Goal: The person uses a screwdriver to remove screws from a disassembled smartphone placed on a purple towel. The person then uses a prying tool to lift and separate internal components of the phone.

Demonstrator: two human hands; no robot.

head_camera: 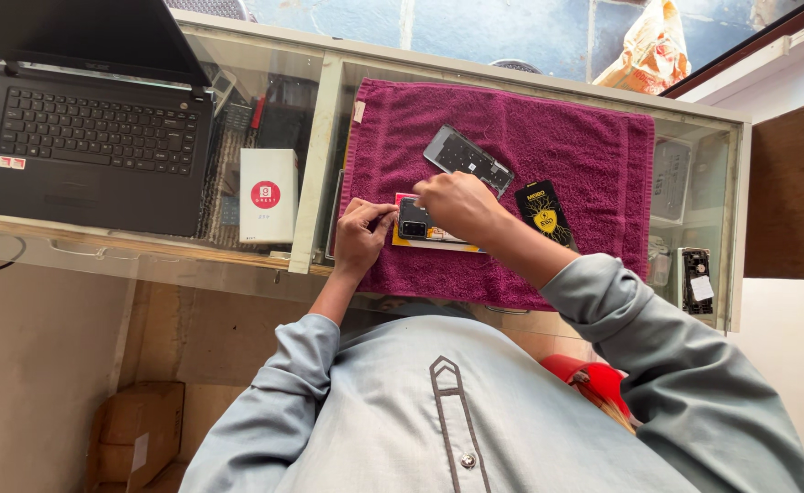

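Magenta towel point(593, 164): both hands point(457, 205) grip phone point(414, 220), seemingly atop yellow-pink packet point(438, 239).

We see a towel point(593, 155) spread on the glass counter point(329, 119). On the towel lies a phone point(414, 221), between the left hand point(362, 233) and right hand point(457, 204). Behind it rests a flat panel point(467, 157); to its right, a card packet point(546, 213). Left of the towel stands a small box point(268, 194), then a laptop point(96, 137).
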